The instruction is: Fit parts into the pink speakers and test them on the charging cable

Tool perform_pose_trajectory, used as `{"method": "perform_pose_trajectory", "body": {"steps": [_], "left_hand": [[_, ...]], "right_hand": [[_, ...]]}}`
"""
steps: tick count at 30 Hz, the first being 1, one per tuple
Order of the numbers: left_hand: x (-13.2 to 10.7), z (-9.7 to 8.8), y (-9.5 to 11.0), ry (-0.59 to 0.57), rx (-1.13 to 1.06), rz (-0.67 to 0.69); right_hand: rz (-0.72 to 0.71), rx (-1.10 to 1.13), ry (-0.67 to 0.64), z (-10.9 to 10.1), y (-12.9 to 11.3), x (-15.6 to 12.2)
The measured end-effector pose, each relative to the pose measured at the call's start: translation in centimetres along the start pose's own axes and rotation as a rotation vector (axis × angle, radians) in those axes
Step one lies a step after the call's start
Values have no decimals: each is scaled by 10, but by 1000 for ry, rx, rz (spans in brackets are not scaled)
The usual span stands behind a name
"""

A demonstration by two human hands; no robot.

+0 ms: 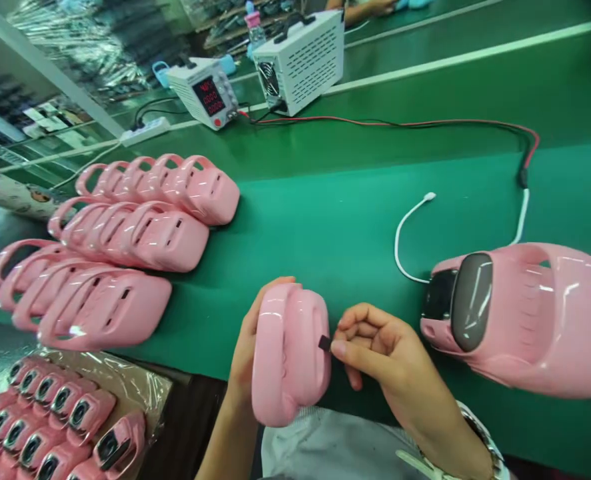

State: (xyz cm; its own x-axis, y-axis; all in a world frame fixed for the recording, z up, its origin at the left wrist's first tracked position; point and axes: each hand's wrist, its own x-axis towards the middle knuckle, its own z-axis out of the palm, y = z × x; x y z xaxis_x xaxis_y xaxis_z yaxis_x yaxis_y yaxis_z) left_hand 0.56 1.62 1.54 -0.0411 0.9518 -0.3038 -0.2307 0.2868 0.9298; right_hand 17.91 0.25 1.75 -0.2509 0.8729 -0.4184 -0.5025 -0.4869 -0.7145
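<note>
My left hand (245, 363) is wrapped around the far side of a glossy pink plastic housing with a carry handle (269, 353), held upright above the green mat. Between thumb and forefinger, my right hand (382, 347) pinches a small black tab (324, 343) against the housing's right face. Whether the tab is stuck there or sits in a slot I cannot tell. To the right lies a larger-looking pink device (520, 313) with a dark window and a black panel. A white cable (399, 243) with a small plug runs from beside its panel.
Pink handled housings (150, 237) stand in several rows at left. Below them, a plastic-lined box (145, 383) holds pink units with dark round fronts. Behind are a power supply (208, 93) with red digits, a second white unit (305, 63) and a red-black lead (375, 123). Another person's arm (362, 12) shows at top.
</note>
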Motion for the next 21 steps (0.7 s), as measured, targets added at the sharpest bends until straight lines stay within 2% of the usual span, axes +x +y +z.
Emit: {"method": "perform_pose_trajectory", "body": {"steps": [2,5,9,11,12,14,18,21], "left_hand": [[-2,0,1,1,4,-35],[-5,6,4,35,-9,-102],[-6,14,9,65,-67,-158],[-7,16,11,53,-86,-151],[-7,16,12,51,-89,-147],[-8,17,13,62,-77,-158],[-9,17,13,102,-33,-145],[-8,17,13,97,-14,-117]], "right_hand": [[18,-10,-34,2,-5,0],[-1,-179,-94,1,-10,-4],[-250,-507,-87,-3,-10,-12],[-373,-591,-70,-4,-8,-17],[-389,-594,-57,-4,-7,-18],[-318,-529,-26,-5,-5,-21],[-77,-307,-19,-5,-3,-19],[-82,-259,36,-2,-2,-14]]}}
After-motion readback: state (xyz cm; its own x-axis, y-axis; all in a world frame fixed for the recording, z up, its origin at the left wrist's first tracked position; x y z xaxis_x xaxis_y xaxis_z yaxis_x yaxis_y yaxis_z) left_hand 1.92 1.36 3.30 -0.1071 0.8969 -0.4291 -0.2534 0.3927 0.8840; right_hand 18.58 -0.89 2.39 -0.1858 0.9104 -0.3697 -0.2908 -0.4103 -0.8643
